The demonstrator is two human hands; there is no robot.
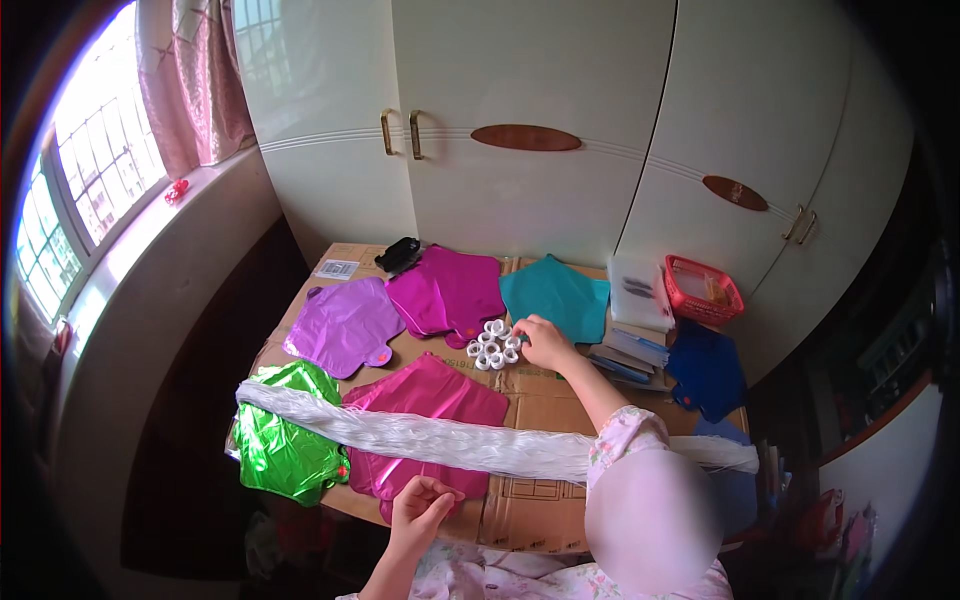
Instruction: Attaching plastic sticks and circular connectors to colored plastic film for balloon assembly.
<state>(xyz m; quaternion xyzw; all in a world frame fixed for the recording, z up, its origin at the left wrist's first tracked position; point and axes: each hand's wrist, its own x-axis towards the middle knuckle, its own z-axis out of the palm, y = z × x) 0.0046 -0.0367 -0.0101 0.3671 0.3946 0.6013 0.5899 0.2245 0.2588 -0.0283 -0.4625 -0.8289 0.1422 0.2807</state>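
Note:
Over the cardboard's front edge, my left hand (422,512) is closed, thumb against curled fingers. Whatever it pinches, if anything, is too small to make out. My right hand (548,343) reaches farther in, its fingertips closed at the right side of a cluster of small white rings (490,350), apparently gripping one. Between my hands a long hank of glossy white thread (440,440) stretches across, passing beneath my right arm. It lies over a pink foil balloon (430,385) and a green foil balloon (285,460), both flat.
Flat purple (345,320), magenta (450,290) and teal foil balloons (560,298) lie along the back of the cardboard (545,395). A black object (400,254) sits behind them. Right of them are a red basket (703,290), packets (635,355) and a dark blue foil piece (705,370). White cabinets (530,70) stand behind.

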